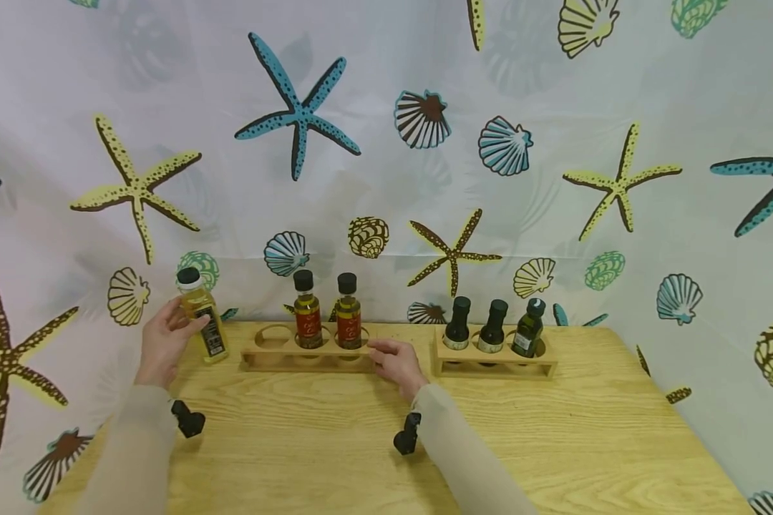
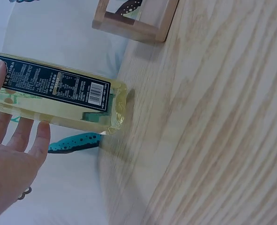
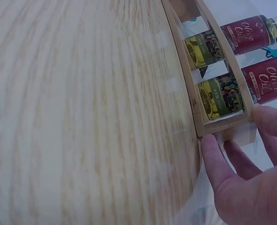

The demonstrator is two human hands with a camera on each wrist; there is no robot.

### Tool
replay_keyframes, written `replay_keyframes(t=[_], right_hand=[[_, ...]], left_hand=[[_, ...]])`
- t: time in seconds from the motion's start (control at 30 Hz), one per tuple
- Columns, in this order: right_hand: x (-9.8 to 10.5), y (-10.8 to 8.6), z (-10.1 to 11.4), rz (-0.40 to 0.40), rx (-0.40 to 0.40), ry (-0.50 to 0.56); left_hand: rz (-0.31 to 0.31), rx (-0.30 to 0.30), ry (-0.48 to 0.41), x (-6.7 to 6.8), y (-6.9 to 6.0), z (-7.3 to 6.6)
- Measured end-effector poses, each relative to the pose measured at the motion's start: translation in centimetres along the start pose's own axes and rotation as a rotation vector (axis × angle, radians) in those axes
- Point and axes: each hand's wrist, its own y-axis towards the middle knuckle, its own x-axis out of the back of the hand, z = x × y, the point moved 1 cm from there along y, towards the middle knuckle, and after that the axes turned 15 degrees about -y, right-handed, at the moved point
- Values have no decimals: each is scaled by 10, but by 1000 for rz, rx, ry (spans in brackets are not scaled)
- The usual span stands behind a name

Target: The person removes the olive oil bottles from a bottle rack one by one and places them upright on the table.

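My left hand (image 1: 164, 337) grips a clear bottle of pale yellow oil (image 1: 207, 322) with a black cap and dark label. In the left wrist view the bottle (image 2: 58, 93) has its base beside the tabletop; whether they touch I cannot tell. With its fingers at the right end of a wooden bottle rack (image 1: 315, 363), my right hand (image 1: 398, 363) holds that end. Two red-labelled olive oil bottles (image 1: 308, 318) stand in the rack's middle and right holes, and its left hole holds nothing. The right wrist view shows the rack's end (image 3: 232, 131) between thumb and fingers.
Further right stands a second wooden rack (image 1: 496, 368) with three dark bottles (image 1: 492, 329), the rightmost leaning. A printed curtain (image 1: 373, 179) hangs behind the wooden table (image 1: 309, 436). Each wrist wears a black camera (image 1: 407, 433).
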Motion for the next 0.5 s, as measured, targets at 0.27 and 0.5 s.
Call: replay_keyframes(t=[0.27, 0.5], right_hand=[[-2, -1, 0, 2, 14, -3], [-2, 0, 1, -3, 11, -7]], left_hand=[[32, 30, -17, 8, 2, 3], [56, 46, -26, 16, 6, 7]])
